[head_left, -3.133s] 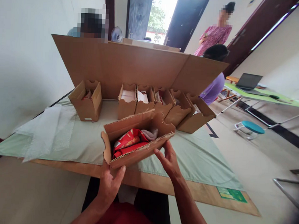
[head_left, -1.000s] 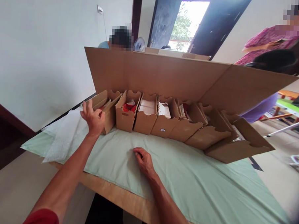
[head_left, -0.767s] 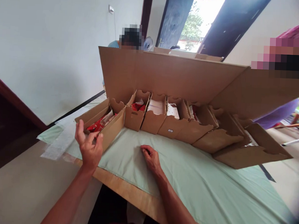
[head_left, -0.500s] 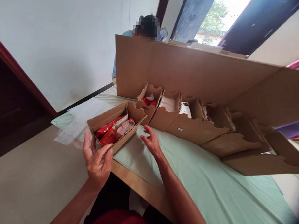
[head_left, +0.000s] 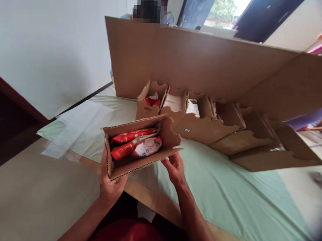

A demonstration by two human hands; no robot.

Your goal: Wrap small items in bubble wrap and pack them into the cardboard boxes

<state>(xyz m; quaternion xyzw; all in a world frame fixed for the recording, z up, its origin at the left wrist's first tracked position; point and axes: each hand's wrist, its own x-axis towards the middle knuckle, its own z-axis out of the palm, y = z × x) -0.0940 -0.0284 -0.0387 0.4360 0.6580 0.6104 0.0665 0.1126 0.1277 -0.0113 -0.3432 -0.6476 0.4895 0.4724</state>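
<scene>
Between my two hands is an open cardboard box [head_left: 173,133], tilted so its inside faces me. In it lie a red packet [head_left: 132,135], a second red packet [head_left: 123,150] and a pale pink packet [head_left: 149,147]. My left hand [head_left: 111,187] grips the box's left end, fingers up its outer side and thumb below the near corner. At the right near corner my right hand [head_left: 176,167] holds the box, its fingertips partly hidden behind the wall.
Several cardboard bins [head_left: 203,129] stand in a row behind, before a tall cardboard panel [head_left: 200,65]. A pale green cloth [head_left: 214,179] covers the table, with a translucent sheet [head_left: 78,124] at left. Beyond the panel sits a person [head_left: 147,9].
Both hands have closed on the box, which was resting on the table. It has turned and come nearer to me. The camera view has shifted too.
</scene>
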